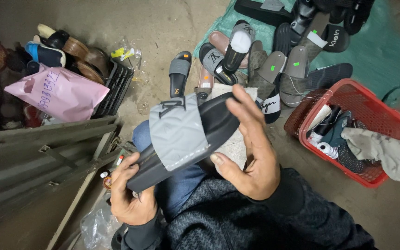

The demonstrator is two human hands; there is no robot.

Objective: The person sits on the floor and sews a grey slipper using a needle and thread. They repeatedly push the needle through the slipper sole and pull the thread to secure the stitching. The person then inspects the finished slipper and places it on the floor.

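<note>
The fingers [241, 109] of the right hand [248, 155] are spreading fairly wide and curling over the far end of a black slide sandal [186, 139], with the thumb pressing in against the near edge of the sole, so the hand is cupping that end rather than pinching it. The left hand [133, 194] is closing round the other, lower end, its fingers wrapping up over the sole edge and gripping it firmly. The sandal is being held between the two hands, above the person's lap and blue-clad knee, with its long axis running on a slant from the lower left, at the left hand, up to the upper right, under the right fingertips. Its grey quilted strap [179, 132] is lying across the middle, facing up, between the hands and touched by neither; the right thumb is sitting just beside its edge, nearer than anything on the left hand. Beyond the sandal, more sandals [255, 60] are lying in a loose heap on the ground and on a green cloth [376, 51]. A red basket [385, 115] with thread spools and rags is standing to the right, and a pink bag [61, 92] is lying to the left.
</note>
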